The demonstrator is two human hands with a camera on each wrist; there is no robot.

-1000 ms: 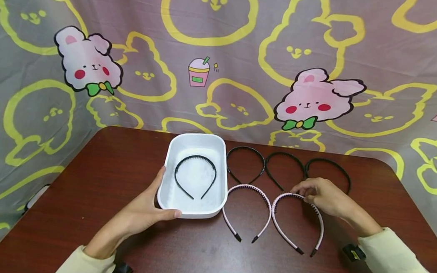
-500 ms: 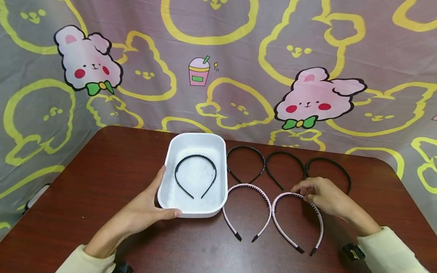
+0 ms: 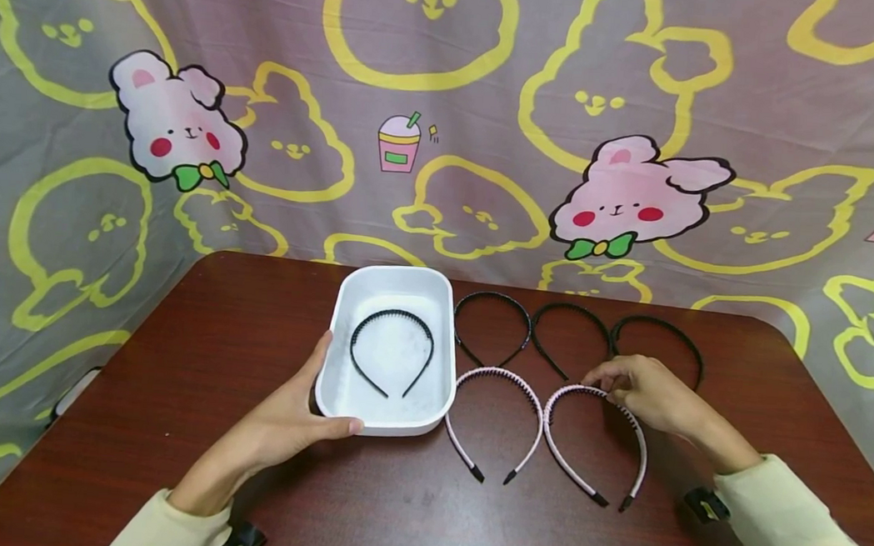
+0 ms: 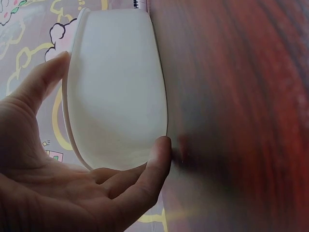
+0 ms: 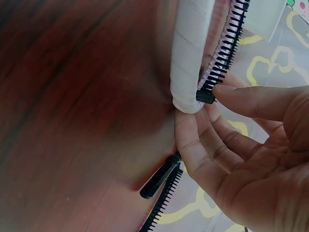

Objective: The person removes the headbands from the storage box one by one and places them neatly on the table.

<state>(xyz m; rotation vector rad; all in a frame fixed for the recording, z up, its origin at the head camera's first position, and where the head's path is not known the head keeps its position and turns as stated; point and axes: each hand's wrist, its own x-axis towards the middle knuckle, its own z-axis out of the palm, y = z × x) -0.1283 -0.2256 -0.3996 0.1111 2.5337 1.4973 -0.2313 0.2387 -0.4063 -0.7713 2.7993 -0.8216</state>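
Observation:
My left hand (image 3: 281, 422) grips the near left corner of a white plastic tub (image 3: 390, 430), its thumb along the front rim. In the left wrist view the fingers wrap the tub's outer wall (image 4: 116, 92). A thin black toothed headband (image 3: 394, 312) lies inside the tub. To the right, my right hand (image 3: 651, 395) pinches the upper right curve of a pink headband (image 3: 644, 461) with black teeth. In the right wrist view the thumb meets the end of the tooth strip, with fingers under the wrapped band (image 5: 189, 58).
Another pink headband (image 3: 502, 371) lies between the tub and the held one. Behind them, three black headbands (image 3: 494, 294) sit in a row, the rightmost partly behind my right hand. A patterned curtain (image 3: 476, 125) hangs at the back edge of the brown table (image 3: 415, 514).

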